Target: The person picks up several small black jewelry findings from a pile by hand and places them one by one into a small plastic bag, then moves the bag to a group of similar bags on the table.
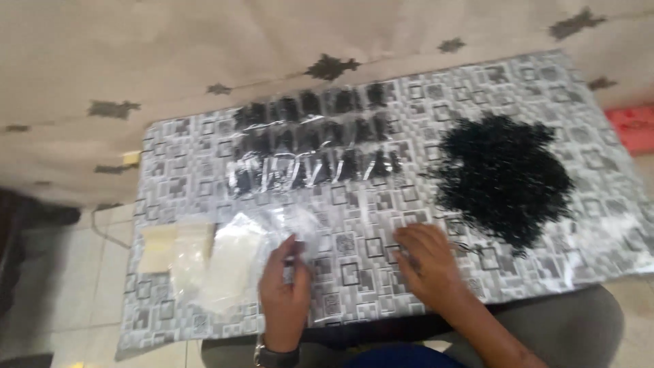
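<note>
The left hand is hovering low over the worktop, its fingers curled around a small clear plastic bag and pinching it near its lower end; the bag is standing up from the fingers toward the far side, though blur is hiding its exact outline. Just to the left of that hand, a loose stack of empty clear bags is lying flat, with a pale paper pad beside it at the edge.

The right hand is resting palm down on the patterned cover, fingers spread and flat, holding nothing that I can make out. The big heap of small black pieces is lying up and to the right of those fingers, near them, with a few strays almost touching the fingertips. The right hand is clearly the nearer one to the heap; the left is well apart from it.

Farther back, filled bags are lying in about 3 rows, side by side, their long axes running away from the person. A beige cloth with dark marks is covering the ground beyond.
</note>
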